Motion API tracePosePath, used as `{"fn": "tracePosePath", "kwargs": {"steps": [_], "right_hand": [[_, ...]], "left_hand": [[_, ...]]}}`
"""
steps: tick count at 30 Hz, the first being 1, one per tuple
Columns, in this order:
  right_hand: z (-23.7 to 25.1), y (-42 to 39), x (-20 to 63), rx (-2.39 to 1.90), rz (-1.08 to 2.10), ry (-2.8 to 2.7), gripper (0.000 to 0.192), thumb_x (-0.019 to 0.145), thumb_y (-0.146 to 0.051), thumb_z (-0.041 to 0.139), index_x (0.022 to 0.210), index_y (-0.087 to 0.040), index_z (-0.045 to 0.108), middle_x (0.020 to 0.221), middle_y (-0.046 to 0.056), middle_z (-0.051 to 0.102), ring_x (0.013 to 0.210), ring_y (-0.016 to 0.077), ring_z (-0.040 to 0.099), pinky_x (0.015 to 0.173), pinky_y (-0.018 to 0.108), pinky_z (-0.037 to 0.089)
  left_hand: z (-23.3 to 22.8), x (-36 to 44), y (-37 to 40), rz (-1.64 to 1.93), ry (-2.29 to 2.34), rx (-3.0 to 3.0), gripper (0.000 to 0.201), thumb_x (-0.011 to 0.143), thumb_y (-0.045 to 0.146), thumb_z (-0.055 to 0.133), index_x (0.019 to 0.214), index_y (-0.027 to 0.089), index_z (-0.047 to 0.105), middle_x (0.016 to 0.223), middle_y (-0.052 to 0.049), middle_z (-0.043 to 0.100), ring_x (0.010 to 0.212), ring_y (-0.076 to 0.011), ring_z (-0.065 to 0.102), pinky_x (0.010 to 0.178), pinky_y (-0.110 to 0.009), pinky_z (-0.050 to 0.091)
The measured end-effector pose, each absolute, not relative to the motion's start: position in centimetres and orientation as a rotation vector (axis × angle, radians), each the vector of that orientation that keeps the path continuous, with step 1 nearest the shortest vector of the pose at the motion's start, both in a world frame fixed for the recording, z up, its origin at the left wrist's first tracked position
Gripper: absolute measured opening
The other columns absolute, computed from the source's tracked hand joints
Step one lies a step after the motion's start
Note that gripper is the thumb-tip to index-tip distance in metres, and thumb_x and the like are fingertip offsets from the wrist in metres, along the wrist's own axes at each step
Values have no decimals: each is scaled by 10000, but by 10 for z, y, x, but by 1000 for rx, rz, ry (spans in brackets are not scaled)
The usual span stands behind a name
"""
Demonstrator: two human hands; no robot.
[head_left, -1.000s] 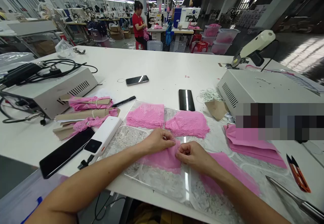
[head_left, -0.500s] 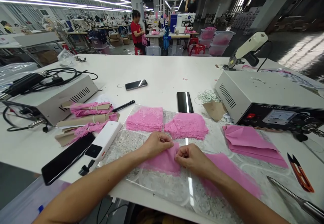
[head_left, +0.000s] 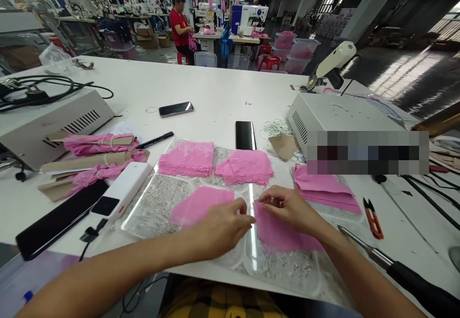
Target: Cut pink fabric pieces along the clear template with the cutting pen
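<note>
Two smooth pink fabric pieces lie on a clear plastic sheet [head_left: 143, 212]. The left fabric piece [head_left: 201, 203] is flat, partly covered by my left hand [head_left: 224, 224]. That hand is closed, thumb and forefinger pinched together near the other piece's edge; anything between them is hidden. My right hand [head_left: 289, 207] grips the upper left corner of the right fabric piece [head_left: 276, 234] between thumb and forefinger. Behind my hands sit two stacks of scalloped pink lace, a left lace stack [head_left: 187, 159] and a right lace stack [head_left: 245, 167].
Folded pink fabric [head_left: 327, 191], orange snips [head_left: 373, 219] and a black-handled pointed tool [head_left: 406, 279] lie at right. A grey machine box [head_left: 334, 111] stands behind them. At left are tied pink bundles [head_left: 100, 143], a white power bank [head_left: 125, 188] and another grey box [head_left: 61, 126].
My view has turned right. My left hand has moved off the left fabric piece's upper edge to its right side. My right hand is now at the right piece's corner.
</note>
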State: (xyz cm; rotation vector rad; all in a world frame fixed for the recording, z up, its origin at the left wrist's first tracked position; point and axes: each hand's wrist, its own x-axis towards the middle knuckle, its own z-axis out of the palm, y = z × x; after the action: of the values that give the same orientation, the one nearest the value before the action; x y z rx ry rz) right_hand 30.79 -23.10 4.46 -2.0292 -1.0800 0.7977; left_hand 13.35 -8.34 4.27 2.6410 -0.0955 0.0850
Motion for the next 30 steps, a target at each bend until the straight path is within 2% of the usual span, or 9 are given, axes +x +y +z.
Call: {"fn": "tracePosePath", "kwargs": {"steps": [3, 8, 14, 16, 19, 22, 26, 30], "right_hand": [[36, -229, 305, -2013, 763, -1133, 145, 754, -251, 608, 840, -219, 719, 909, 46, 664, 722, 142, 537, 667, 294, 412], [26, -227, 306, -1953, 748, -1141, 79, 755, -224, 602, 753, -206, 679, 811, 26, 614, 676, 125, 497, 636, 280, 395], [24, -230, 310, -1879, 790, -1091, 66, 728, -214, 575, 724, -202, 640, 747, 1, 581, 627, 106, 450, 588, 262, 366], [25, -230, 311, -1858, 812, -1079, 69, 727, -244, 583, 724, -201, 637, 736, -3, 569, 617, 103, 441, 577, 261, 360], [28, -232, 312, -1834, 835, -1071, 106, 742, -294, 592, 732, -202, 644, 746, -1, 562, 615, 102, 435, 575, 263, 355], [29, -233, 313, -1818, 842, -1066, 125, 753, -318, 596, 733, -205, 647, 757, 0, 566, 617, 102, 432, 576, 265, 348], [28, -233, 314, -1799, 840, -1060, 120, 738, -315, 595, 723, -205, 641, 757, 2, 571, 619, 103, 424, 576, 265, 341], [27, -232, 313, -1798, 822, -1036, 105, 720, -288, 578, 701, -199, 629, 766, 5, 568, 626, 103, 423, 582, 268, 339]], "left_hand": [[38, 132, -103, 14, -212, 2779, 248, 959, 181, 466, 1056, 225, 690, 939, -47, 602, 624, -123, 516, 534, -231, 360], [36, 131, -111, -67, -193, 2833, 183, 946, 173, 485, 950, 221, 661, 934, -34, 586, 615, -122, 485, 522, -239, 317], [38, 133, -111, -48, -54, 2703, 204, 960, 212, 495, 999, 218, 695, 979, -45, 612, 732, -134, 583, 636, -226, 435], [40, 138, -111, -24, 136, 2603, 185, 944, 253, 555, 1058, 213, 694, 1016, -50, 625, 794, -153, 621, 698, -250, 478], [45, 149, -111, -51, 406, 2528, 278, 885, 355, 664, 1121, 208, 681, 1020, -53, 632, 845, -195, 639, 728, -297, 497], [48, 159, -113, -111, 495, 2513, 282, 846, 416, 700, 1028, 200, 701, 972, -44, 630, 826, -203, 628, 691, -293, 476], [44, 165, -118, -138, 506, 2516, 167, 879, 308, 632, 790, 175, 677, 828, -24, 610, 729, -165, 594, 624, -263, 413], [40, 165, -119, -121, 490, 2520, 197, 891, 237, 576, 714, 169, 629, 765, -16, 590, 714, -152, 576, 614, -254, 379]]}}
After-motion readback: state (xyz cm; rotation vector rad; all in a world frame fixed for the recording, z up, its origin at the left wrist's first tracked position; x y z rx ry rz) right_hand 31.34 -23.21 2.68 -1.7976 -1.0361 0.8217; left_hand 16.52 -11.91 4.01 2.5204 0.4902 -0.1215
